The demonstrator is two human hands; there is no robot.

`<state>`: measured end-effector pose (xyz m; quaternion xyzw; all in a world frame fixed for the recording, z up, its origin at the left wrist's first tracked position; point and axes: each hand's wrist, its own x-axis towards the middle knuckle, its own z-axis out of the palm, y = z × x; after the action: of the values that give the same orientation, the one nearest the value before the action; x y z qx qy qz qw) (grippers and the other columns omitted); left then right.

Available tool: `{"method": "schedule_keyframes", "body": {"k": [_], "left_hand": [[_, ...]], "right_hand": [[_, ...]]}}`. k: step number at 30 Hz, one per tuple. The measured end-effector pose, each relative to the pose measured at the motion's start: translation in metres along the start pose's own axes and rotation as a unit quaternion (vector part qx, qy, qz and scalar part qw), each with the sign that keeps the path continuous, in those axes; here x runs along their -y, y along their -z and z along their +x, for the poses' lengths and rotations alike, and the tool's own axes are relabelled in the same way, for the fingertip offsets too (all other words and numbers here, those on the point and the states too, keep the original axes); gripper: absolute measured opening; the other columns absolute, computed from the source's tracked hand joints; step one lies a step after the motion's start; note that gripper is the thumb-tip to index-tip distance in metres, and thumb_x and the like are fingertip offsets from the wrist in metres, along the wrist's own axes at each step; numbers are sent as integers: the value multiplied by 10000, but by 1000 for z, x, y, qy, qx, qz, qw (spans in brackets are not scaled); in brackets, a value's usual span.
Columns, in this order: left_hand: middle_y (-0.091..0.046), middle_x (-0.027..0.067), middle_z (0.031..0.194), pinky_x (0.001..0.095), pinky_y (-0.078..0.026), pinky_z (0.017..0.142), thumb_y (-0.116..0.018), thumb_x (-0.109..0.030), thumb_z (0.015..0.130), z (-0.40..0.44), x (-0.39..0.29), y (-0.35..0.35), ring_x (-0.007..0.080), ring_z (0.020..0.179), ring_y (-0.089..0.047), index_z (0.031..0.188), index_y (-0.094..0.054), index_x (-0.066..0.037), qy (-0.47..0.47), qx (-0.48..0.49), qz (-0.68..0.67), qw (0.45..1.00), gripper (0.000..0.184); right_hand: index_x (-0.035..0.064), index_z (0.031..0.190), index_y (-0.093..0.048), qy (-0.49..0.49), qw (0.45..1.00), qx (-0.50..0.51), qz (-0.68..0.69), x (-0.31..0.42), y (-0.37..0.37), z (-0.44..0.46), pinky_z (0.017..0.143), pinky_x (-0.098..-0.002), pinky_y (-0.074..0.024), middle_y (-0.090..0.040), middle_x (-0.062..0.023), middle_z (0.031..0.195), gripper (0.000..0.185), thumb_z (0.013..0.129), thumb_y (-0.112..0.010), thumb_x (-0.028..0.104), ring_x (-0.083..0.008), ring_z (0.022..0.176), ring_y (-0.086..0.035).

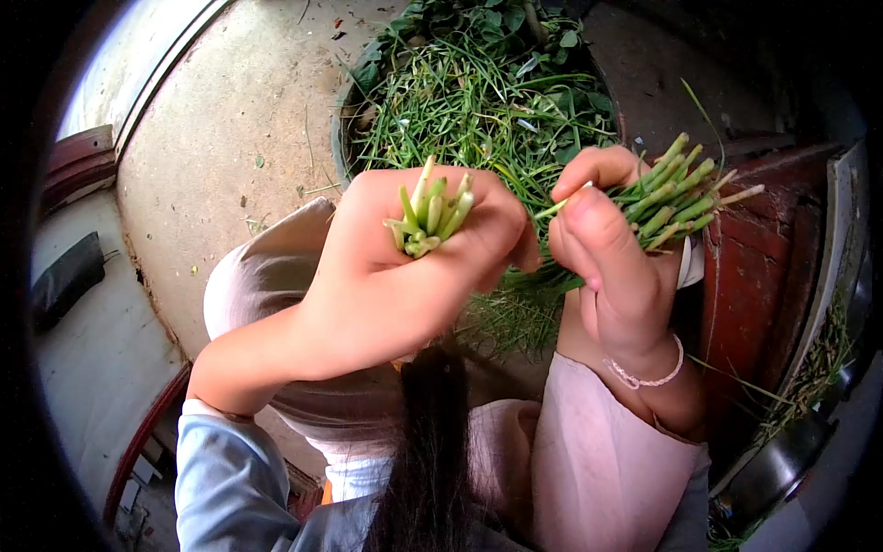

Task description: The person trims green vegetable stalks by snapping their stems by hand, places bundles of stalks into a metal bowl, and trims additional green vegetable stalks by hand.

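My left hand (377,285) is closed in a fist round a small bunch of pale green stalks (432,212), their cut ends poking up past the thumb side. Close beside it, my right hand (616,258) grips a thicker bunch of green stalks (676,193), cut ends pointing right. Thin grass-like leaves (515,322) hang below, between the hands. A single slender stem (566,201) is pinched between the right thumb and forefinger. The leaf ends of the left bunch are hidden by the fist.
A round tub (340,138) heaped with loose grass-like leaves and broader leaves stands ahead. Reddish wooden furniture (754,248) is at the right, with a shiny metal bowl (777,460) and greens near it. Bits of leaf lie on the concrete floor (221,120).
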<state>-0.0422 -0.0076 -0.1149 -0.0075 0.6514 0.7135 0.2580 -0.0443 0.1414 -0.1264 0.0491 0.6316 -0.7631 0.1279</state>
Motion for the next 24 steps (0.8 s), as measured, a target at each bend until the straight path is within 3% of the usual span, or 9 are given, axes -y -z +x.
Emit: {"method": "schedule_keyframes", "body": {"k": [1,5,7,8,11,14,15,19,24], "left_hand": [[-528,22,608,183,-306,417,-404,-131,834,2,1,0,44,471,-390,694,-539,-12,0,1,0,1000,228],[-576,6,765,172,-350,509,-448,-123,836,16,8,11,32,571,-433,887,-588,-43,-92,-130,127,979,170],[-587,34,813,188,-395,593,-494,-90,807,22,8,16,55,662,-490,871,-587,-29,-114,-189,143,965,128],[-587,34,813,188,-395,593,-494,-90,807,21,5,16,55,662,-490,871,-587,-29,-115,-189,143,965,128],[-582,66,751,213,-422,621,-533,-106,778,17,0,11,106,681,-528,810,-581,9,-124,-91,135,979,128],[-561,47,651,198,-394,525,-581,-45,716,10,-3,2,84,586,-503,717,-576,3,-109,-16,147,983,48],[-548,24,615,193,-366,478,-598,-22,693,8,-1,1,67,540,-479,700,-567,0,-100,-33,167,980,39],[-540,14,594,194,-363,466,-606,-27,689,10,2,1,60,523,-469,682,-558,-4,-112,-62,141,982,53],[-536,27,585,201,-374,480,-591,-21,694,11,-2,2,68,524,-478,664,-545,-7,-139,-51,225,963,57]], "right_hand": [[-8,821,-468,0,1000,2,-6,0,2,0,383,-177,-197,-330,53,458,116,780,-445,99,-15,374,-240],[10,765,-553,-25,999,-24,8,2,10,0,602,-200,-390,-543,-7,698,91,750,-556,100,-69,655,-490],[-2,802,-495,-14,1000,0,-2,1,9,0,441,-183,-244,-384,39,519,109,782,-485,104,-27,443,-305],[-6,814,-475,-10,1000,8,-5,1,10,0,387,-177,-195,-331,54,459,115,793,-462,105,-14,373,-243],[13,763,-563,-32,999,-15,2,2,11,0,606,-203,-390,-544,-3,699,84,750,-559,96,-74,657,-492],[11,774,-567,-34,998,-12,43,1,10,-2,619,-206,-396,-552,-9,712,84,757,-554,93,-78,672,-501],[10,781,-569,-43,998,-13,33,1,10,-2,627,-206,-399,-558,-14,723,86,761,-551,92,-80,683,-506],[13,777,-577,-55,998,3,42,1,9,-2,627,-198,-412,-573,-11,724,74,752,-572,82,-75,686,-522],[15,755,-579,-51,999,-2,19,2,8,-2,600,-190,-414,-573,2,699,45,734,-586,54,-64,658,-525]]}}
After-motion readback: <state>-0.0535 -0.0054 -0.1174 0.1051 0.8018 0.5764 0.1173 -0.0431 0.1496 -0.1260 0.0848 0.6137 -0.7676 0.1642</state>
